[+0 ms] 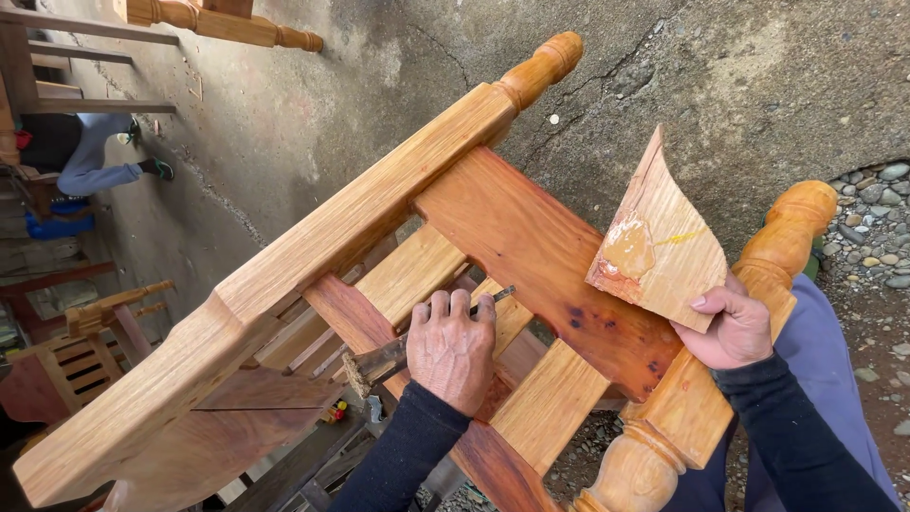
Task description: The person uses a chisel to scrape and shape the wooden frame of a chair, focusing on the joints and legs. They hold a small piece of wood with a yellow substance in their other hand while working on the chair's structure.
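- Left hand [453,349]: lies knuckles up on the chair frame [360,246], fingers curled and closed around a thin chisel [417,343]. The wrist sits toward the person; the fingertips point away, toward the red board [540,261].
- Chisel: its long axis runs from low on the thumb side of the left hand, where the rough-ended handle sticks out, up past the fingertips, where the dark blade tip shows. The tip rests at the edge of a pale slat [417,270], just beside the red board. Whether it bites into the wood cannot be told.
- Right hand [735,327]: pinches the lower corner of a thin wood scrap [659,242], thumb on the near face, fingers behind. The scrap stands tilted, its point directed up and away from the hand; a yellowish glue-like patch [627,248] lies on the face turned to the camera.
- Key relation: the blade tip lies between the two hands, much nearer the left, which holds it. The scrap hangs above the red board, apart from the chisel, to the right of the tip.
- Chair frame: lies tipped on its side; its long pale rail [284,275] runs diagonally, beyond the left hand. A turned post [701,379] passes under the right hand and appears to touch the heel of the palm.
- Surroundings: a second person's sleeve [95,161] is seen far beyond the left hand, well apart. Concrete floor [739,85] spreads beyond the frame; pebbles [877,223] lie out past the right hand.
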